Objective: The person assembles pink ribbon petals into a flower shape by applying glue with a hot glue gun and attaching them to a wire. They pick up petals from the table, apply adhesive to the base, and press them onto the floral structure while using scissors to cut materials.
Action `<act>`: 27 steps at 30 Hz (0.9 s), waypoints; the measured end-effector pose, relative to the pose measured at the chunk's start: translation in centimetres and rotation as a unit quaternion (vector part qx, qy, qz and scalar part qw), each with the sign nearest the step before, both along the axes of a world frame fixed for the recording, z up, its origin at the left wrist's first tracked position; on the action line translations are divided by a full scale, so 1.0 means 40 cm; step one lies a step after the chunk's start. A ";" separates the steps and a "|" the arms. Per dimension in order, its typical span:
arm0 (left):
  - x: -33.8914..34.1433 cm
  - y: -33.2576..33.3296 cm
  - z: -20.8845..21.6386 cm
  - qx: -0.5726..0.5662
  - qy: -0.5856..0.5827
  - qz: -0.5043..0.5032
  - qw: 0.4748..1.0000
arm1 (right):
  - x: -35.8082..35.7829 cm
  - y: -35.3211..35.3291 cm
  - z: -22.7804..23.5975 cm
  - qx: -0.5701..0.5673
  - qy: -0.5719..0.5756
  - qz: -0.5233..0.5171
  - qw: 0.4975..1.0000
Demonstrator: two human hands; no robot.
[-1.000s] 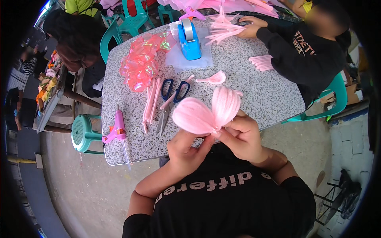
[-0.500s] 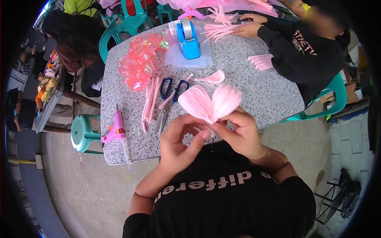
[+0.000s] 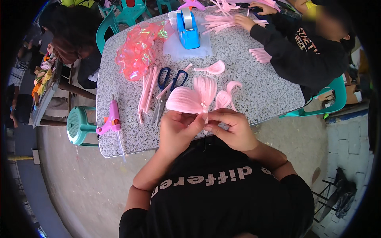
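Two rounded pink pipe-cleaner petals (image 3: 185, 100), joined at their base, stand up between my hands at the table's near edge. My left hand (image 3: 177, 130) is closed, its thumb and fingers pinching the petals' base from the left. From the right, my right hand (image 3: 233, 129) closes its thumb and forefinger on the same base and short stem. A thin dark strand hangs below the fingers. Just beyond my right hand lies a curled pink petal piece (image 3: 223, 100). Another single petal (image 3: 214, 68) rests farther back. Dark-handled scissors (image 3: 162, 104) lie left of the petals.
Pink pipe cleaners (image 3: 148, 92) lie beside the scissors. A pink glue gun (image 3: 112, 116) stands at the left edge. Farther back are shiny pink film (image 3: 137, 53) and a blue tape dispenser (image 3: 188, 35). A co-worker (image 3: 291, 59) handles pink strips at right. A green stool (image 3: 78, 123) stands left.
The joined petals have tilted left and turned between my fingers, and my left hand has come in close to the base. The curled piece behind is now visible. The co-worker's hands have moved.
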State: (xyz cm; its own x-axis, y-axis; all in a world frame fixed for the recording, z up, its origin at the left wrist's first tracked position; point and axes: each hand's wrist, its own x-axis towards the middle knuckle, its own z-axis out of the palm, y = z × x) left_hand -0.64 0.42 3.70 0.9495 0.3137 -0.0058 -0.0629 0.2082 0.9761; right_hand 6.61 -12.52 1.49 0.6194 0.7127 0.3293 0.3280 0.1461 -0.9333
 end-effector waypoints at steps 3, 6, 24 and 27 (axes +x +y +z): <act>-0.004 -0.001 -0.004 0.002 -0.009 0.012 1.000 | -0.004 0.001 -0.004 -0.010 -0.029 -0.004 1.000; -0.013 0.007 -0.015 0.057 -0.029 0.000 0.998 | -0.012 0.005 -0.003 -0.013 -0.036 -0.017 0.999; -0.065 0.022 -0.014 0.037 -0.047 0.088 0.994 | -0.015 0.021 -0.028 0.006 -0.044 -0.053 0.998; -0.112 0.072 0.000 0.072 -0.108 0.170 0.977 | -0.009 0.022 -0.040 0.014 -0.029 -0.067 0.997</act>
